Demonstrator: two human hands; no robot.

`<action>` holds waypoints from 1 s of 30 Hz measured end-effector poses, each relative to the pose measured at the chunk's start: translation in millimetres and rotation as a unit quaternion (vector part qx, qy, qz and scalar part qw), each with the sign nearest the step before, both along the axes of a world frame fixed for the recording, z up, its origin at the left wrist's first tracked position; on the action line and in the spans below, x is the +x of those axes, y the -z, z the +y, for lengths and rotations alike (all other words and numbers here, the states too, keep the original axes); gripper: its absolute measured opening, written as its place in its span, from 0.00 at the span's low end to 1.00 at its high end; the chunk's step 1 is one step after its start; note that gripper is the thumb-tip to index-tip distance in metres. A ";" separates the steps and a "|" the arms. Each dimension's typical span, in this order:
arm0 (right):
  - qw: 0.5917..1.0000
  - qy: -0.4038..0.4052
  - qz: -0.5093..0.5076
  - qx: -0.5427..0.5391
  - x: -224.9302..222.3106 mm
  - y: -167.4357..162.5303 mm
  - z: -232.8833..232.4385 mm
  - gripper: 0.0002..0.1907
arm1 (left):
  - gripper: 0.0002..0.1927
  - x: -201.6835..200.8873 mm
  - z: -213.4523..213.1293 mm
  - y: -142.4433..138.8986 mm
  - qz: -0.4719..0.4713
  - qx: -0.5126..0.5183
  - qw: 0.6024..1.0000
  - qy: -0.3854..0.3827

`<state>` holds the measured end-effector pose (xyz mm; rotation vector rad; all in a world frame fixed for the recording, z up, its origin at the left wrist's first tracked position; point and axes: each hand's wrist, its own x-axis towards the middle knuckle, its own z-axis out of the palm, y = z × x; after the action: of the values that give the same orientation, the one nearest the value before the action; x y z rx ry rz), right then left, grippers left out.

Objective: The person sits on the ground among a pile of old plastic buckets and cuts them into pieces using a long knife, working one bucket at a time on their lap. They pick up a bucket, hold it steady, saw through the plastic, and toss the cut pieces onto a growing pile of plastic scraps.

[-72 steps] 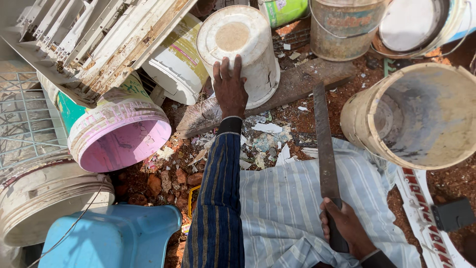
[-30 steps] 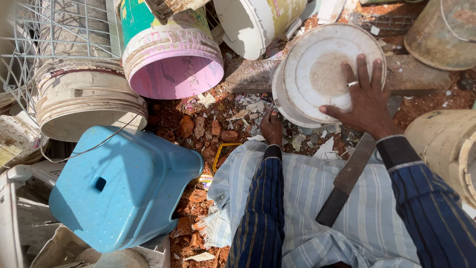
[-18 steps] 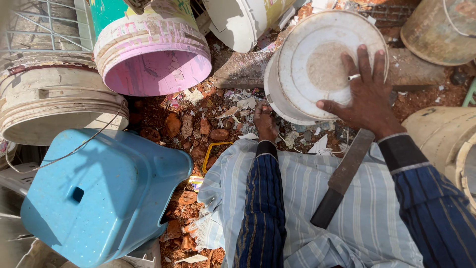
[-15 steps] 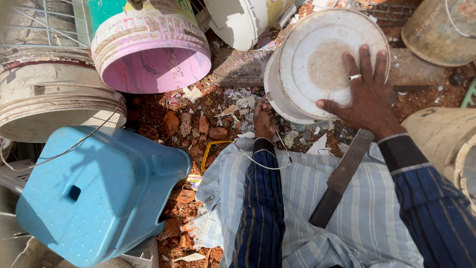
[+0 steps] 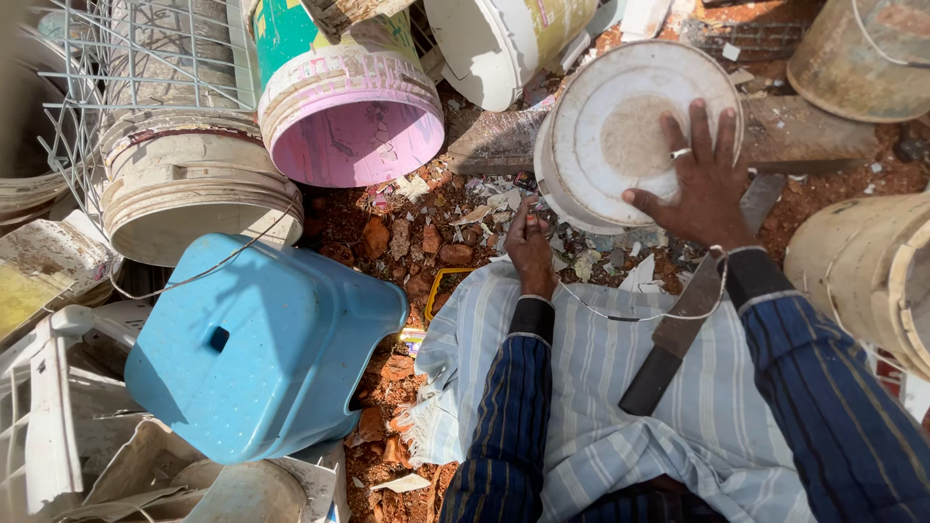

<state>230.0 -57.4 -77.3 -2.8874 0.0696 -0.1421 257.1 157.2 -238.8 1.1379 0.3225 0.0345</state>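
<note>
Red dirt ground [image 5: 407, 232], outdoors, strewn with rubble and white plastic shards, ringed by old buckets. Right hand [image 5: 702, 179] lies flat with fingers spread on the upturned bottom of a white bucket [image 5: 605, 136]; the palm presses on it, nothing is gripped, and a ring sits on one finger. This bucket lies on its side against a wooden block [image 5: 794, 131], just ahead of the person's lap. Left hand [image 5: 530, 247] is down at the shards near the bucket's lower rim, fingers curled together; cannot tell what it pinches, if anything. A thin wire handle [image 5: 635, 312] loops between the two wrists. A big knife [image 5: 683, 324] with dark handle lies on the striped cloth [image 5: 591, 387] over the lap, its blade running up under the right wrist, held by neither hand. Both sleeves are dark blue with stripes.

Left of the lap sits a blue stool [image 5: 257, 344], tipped. Above it are a cream bucket [image 5: 199, 194] and a pink bucket [image 5: 354, 116], both on their sides with mouths toward the camera. A wire rack [image 5: 126, 58] is at top left. A tan bucket [image 5: 862, 281] is at the right edge and another [image 5: 857, 58] at top right.
</note>
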 end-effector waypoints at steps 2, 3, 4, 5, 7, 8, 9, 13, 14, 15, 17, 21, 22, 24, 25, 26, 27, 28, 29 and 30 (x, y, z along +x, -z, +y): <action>0.986 -0.013 -0.047 0.159 -30.8 -1.4 -0.1 0.47 | 0.19 -15.4 6.8 -20.6 -0.010 -0.001 1.000 -0.001; 0.969 -0.018 -0.067 0.237 -53.3 -2.9 0.1 0.42 | 0.19 -25.4 10.7 -29.5 -0.010 0.014 1.000 0.001; 0.942 0.004 -0.093 0.324 -81.3 -4.8 1.8 0.39 | 0.18 -32.0 14.4 -37.5 -0.012 0.028 1.000 0.002; 0.906 0.020 -0.121 0.405 -110.1 -7.8 4.3 0.37 | 0.18 -35.8 15.7 -45.2 -0.017 0.039 0.999 0.001; 0.666 0.065 -0.061 0.741 -163.1 -11.5 15.2 0.37 | 0.18 -51.4 17.5 -56.4 -0.018 0.048 0.999 -0.018; 0.654 0.046 -0.066 0.752 -190.2 -13.1 22.6 0.36 | 0.17 -58.8 17.2 -61.0 -0.017 0.052 0.998 -0.027; 0.640 0.030 -0.072 0.764 -216.1 -14.2 31.1 0.36 | 0.17 -67.4 17.9 -64.8 0.009 0.047 0.998 -0.030; 0.696 0.083 -0.129 0.701 -261.5 -16.1 55.1 0.32 | 0.16 -94.3 20.7 -86.9 -0.034 0.117 0.991 -0.055; 0.678 0.084 -0.123 0.720 -262.9 -17.7 55.6 0.31 | 0.15 -102.6 21.3 -95.2 -0.081 0.154 0.983 -0.066; 0.658 0.085 -0.119 0.739 -261.7 -19.1 56.0 0.29 | 0.14 -112.5 22.6 -104.7 -0.083 0.157 0.981 -0.079; 0.633 0.096 -0.100 0.761 -253.0 -21.9 55.1 0.26 | 0.13 -128.3 25.0 -130.3 -0.096 0.159 0.977 -0.107; 0.608 0.168 0.006 0.776 -241.1 -24.7 57.0 0.22 | 0.10 -173.1 17.9 -179.3 -0.248 0.259 0.932 0.058; 0.599 0.187 0.037 0.778 -238.5 -23.7 58.5 0.22 | 0.08 -182.2 16.4 -188.4 -0.320 0.259 0.906 0.099; 0.544 0.177 0.092 0.815 -238.4 -19.9 63.2 0.20 | 0.07 -206.1 14.5 -200.5 -0.434 0.194 0.846 0.239; 0.513 0.173 0.117 0.832 -239.3 -17.4 66.1 0.19 | 0.14 -216.0 14.4 -204.3 -0.450 0.178 0.801 0.351; 0.496 0.163 0.162 0.837 -241.0 -14.7 68.7 0.19 | 0.15 -225.5 10.5 -206.3 -0.506 0.153 0.751 0.396; 0.478 0.151 0.207 0.840 -242.1 -11.9 72.5 0.19 | 0.16 -235.4 6.5 -207.8 -0.559 0.127 0.693 0.437; 0.458 0.138 0.250 0.841 -244.8 -10.0 75.0 0.19 | 0.17 -245.7 2.9 -208.9 -0.541 0.088 0.683 0.483; 0.440 0.142 0.255 0.849 -247.5 -9.0 77.1 0.19 | 0.19 -255.7 0.3 -209.7 -0.521 0.048 0.669 0.527; 0.421 0.143 0.256 0.858 -249.9 -8.6 79.8 0.19 | 0.18 -265.2 -0.4 -210.9 -0.525 0.061 0.633 0.566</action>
<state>-19.9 22.4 -68.7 -0.6628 0.4681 0.4908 -8.2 156.8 -27.9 1.0914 -1.5044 -0.3927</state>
